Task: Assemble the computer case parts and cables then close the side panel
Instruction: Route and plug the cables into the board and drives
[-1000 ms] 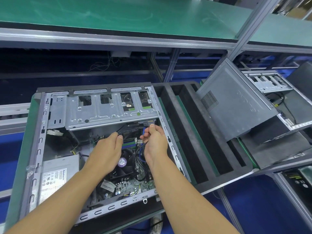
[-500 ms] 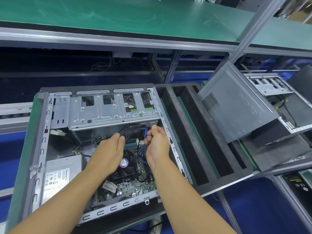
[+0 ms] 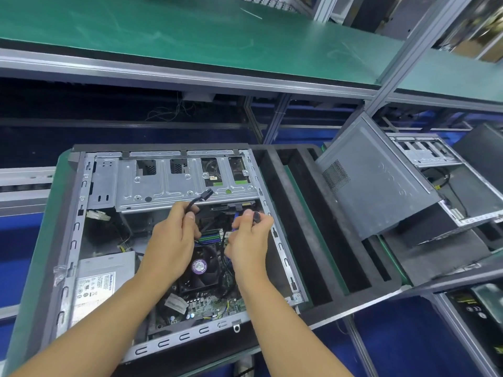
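One open computer case lies flat in black foam tray | side panel leans tilted at tray's right end, off the case | left grip curled round black cable | right grip pinches small black connector over the case interior

Left hand has lifted out of the case interior. It now grips a black cable whose connector end pokes up over the near edge of the drive cage. Right hand has shifted right and now pinches a small dark plug close to the right rail.
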`<state>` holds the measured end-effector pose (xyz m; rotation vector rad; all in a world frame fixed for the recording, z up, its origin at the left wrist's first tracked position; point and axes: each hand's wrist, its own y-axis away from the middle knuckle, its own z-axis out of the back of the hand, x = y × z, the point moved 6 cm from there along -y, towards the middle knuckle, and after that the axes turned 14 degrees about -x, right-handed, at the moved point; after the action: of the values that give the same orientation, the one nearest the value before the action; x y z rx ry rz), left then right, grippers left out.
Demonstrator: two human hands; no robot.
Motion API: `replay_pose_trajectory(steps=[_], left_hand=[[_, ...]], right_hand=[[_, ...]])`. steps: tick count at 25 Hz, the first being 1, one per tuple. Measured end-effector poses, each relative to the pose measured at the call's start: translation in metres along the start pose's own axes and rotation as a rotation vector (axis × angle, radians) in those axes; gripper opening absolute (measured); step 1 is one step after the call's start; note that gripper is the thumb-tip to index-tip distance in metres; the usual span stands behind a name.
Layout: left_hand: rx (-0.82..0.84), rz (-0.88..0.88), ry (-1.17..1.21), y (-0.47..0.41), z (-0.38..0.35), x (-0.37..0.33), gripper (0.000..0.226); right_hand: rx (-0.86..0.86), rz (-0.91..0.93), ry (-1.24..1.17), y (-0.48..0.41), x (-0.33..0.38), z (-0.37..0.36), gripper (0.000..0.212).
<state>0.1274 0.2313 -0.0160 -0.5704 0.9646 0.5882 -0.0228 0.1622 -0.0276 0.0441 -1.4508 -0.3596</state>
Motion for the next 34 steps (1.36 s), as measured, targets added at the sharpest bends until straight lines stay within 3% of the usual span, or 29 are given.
replay_pose_trajectory(steps=[3,6,10,14,17,21,26,34], left_hand=[[0.012,-0.001,-0.007,0.000,-0.001,0.000,0.017],[0.022,-0.001,-0.009,0.000,-0.002,0.001,0.018],[0.037,0.012,-0.030,0.000,-0.004,0.004,0.019],[0.047,0.015,-0.055,0.000,-0.006,0.006,0.019],[0.054,0.001,-0.063,0.001,-0.007,0.007,0.018],[0.058,-0.007,-0.072,0.000,-0.008,0.007,0.018],[0.076,-0.015,-0.076,0.000,-0.010,0.009,0.017],[0.083,-0.011,-0.080,0.001,-0.009,0.007,0.018]], right_hand=[[0.143,-0.160,-0.138,-0.002,-0.003,-0.001,0.017],[0.200,-0.237,-0.085,-0.004,-0.006,0.007,0.019],[0.073,-0.287,0.049,-0.015,-0.012,0.011,0.023],[0.058,-0.254,0.177,-0.018,-0.016,0.007,0.023],[0.010,-0.223,0.139,-0.022,-0.015,0.002,0.017],[-0.067,-0.166,0.051,-0.025,-0.018,-0.003,0.026],[-0.099,-0.102,0.135,-0.032,-0.020,-0.004,0.035],[-0.165,-0.176,0.106,-0.029,-0.019,-0.005,0.036]])
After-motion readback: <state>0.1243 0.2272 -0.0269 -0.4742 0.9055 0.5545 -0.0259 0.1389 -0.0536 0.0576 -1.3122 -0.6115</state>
